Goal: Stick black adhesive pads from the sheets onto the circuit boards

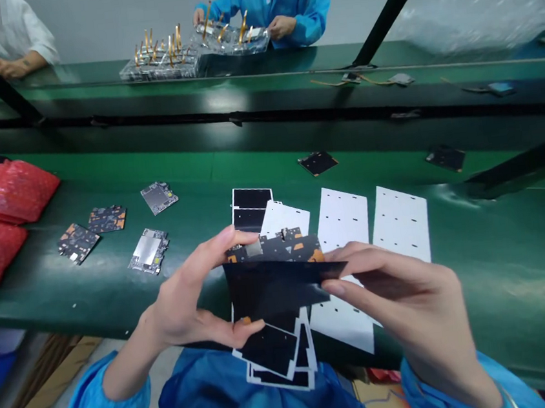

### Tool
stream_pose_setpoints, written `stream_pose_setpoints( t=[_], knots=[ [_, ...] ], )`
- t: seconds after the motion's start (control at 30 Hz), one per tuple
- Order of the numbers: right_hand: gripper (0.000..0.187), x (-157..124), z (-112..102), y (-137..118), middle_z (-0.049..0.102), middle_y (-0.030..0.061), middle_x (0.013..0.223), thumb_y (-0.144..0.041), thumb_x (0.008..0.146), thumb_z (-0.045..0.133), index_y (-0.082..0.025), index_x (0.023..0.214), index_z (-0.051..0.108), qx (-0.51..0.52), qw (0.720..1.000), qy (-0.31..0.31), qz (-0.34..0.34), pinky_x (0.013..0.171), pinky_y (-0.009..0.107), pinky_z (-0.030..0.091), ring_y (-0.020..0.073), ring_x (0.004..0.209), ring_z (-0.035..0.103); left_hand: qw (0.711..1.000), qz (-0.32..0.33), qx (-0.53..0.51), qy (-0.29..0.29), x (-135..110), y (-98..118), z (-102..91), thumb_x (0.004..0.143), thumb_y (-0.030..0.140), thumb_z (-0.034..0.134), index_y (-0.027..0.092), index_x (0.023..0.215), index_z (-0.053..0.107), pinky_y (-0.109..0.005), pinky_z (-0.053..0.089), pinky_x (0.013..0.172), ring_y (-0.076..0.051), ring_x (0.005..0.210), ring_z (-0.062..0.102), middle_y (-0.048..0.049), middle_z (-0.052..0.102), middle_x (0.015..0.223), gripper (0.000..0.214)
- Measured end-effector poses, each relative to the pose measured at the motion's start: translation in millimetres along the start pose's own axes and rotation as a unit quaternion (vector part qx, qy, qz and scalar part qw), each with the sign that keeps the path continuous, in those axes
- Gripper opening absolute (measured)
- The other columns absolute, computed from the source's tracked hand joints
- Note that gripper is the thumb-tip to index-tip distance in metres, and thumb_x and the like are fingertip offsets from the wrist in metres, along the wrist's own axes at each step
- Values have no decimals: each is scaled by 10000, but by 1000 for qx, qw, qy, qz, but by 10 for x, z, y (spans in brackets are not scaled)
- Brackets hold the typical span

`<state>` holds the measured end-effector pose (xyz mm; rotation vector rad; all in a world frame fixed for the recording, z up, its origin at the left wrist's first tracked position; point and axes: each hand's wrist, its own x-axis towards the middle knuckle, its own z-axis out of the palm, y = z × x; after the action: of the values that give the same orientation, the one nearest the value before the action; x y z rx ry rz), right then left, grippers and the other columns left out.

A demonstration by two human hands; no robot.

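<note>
My left hand (185,304) grips a dark circuit board (281,247) by its left side, thumb below and forefinger on top. Between thumb and fingers, my right hand (414,299) pinches the right edge of a thin black adhesive sheet (266,289). That sheet lies across the near face of the board and hides its lower part; whether it is stuck down I cannot tell. Beneath the hands are white-backed sheets with black pieces (271,350), overlapping at the table's front edge. White sheets with small holes (345,219) lie beyond my right hand.
Several loose circuit boards (148,251) lie to the left, near red bubble-wrap packs (5,190). Two dark boards (317,163) rest farther back. Black frame bars (393,9) slant across the bench. Opposite, a person in blue (303,6) handles clear trays (161,66).
</note>
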<state>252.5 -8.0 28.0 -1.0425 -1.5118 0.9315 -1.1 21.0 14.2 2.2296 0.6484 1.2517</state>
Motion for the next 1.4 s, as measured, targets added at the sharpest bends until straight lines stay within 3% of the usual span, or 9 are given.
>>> stream_pose_setpoints(
  t=[0.17,0.6,0.73,0.87,1.0,1.1,1.2,1.3,1.4],
  knots=[
    [151,-23,-46,-22,670,-71,715,-156,815,768,-289,784,702,31,999,-8,40,515,138,501,56,598,611,999,-22,-32,-6,-22,-20,13,694,227,877,284,1601,215,-361,606,996,-263,1248,635,-121,626,1370,1124],
    [149,-27,-66,-22,661,-51,700,-148,808,768,-273,783,692,7,1000,-1,27,493,154,480,77,617,600,1000,-1,8,-13,35,-29,8,779,337,821,274,1598,240,-455,575,1047,-278,1251,623,-128,626,1356,1006],
    [137,-18,-44,-43,690,-35,714,-139,836,747,-246,807,666,-106,993,-4,-52,520,192,504,99,622,634,990,66,113,-53,54,-2,-13,791,207,751,252,1426,539,-345,623,964,-263,1285,587,-125,494,1471,671],
    [146,-1,-106,32,752,12,733,-235,951,635,-194,828,702,-346,922,-17,-171,521,228,491,120,598,688,973,73,176,-128,50,0,-24,781,150,711,192,1149,693,-366,646,916,-293,1272,590,-149,504,1419,371],
    [462,12,-169,322,732,48,628,-490,993,515,-168,742,732,-519,844,-12,-138,358,264,328,132,415,604,974,71,151,-153,288,-443,-43,848,173,683,206,1156,681,-436,596,1009,-274,1312,553,-141,509,1397,310],
    [539,-85,-34,637,774,178,1079,-585,932,564,-124,1157,728,-503,853,-112,-78,661,375,624,284,879,769,978,-16,182,-104,637,-1048,-40,824,254,769,241,1254,644,-617,433,1136,-361,1432,424,-140,423,1487,448],
    [1059,-273,199,925,333,252,1597,-632,733,764,-124,1566,351,-438,862,-248,-64,1123,619,443,419,1489,316,951,-171,234,-105,834,-1458,1,657,281,910,164,1403,530,-741,292,1138,-525,1509,175,-229,160,1624,845],
    [1162,-398,313,1076,179,220,1657,-527,742,803,-159,1625,143,-402,873,-272,-52,1205,638,292,382,1537,100,926,-228,251,-165,672,-1379,42,800,303,795,105,1363,553,-681,332,1144,-486,1482,281,-254,221,1598,644],
    [872,-354,235,1068,377,166,1603,-326,883,710,-226,1605,231,-350,908,-230,-23,1212,563,343,304,1510,289,926,-242,198,-213,269,-950,54,941,415,611,149,1144,670,-579,461,1067,-320,1197,586,-138,614,1218,340]
  ],
)
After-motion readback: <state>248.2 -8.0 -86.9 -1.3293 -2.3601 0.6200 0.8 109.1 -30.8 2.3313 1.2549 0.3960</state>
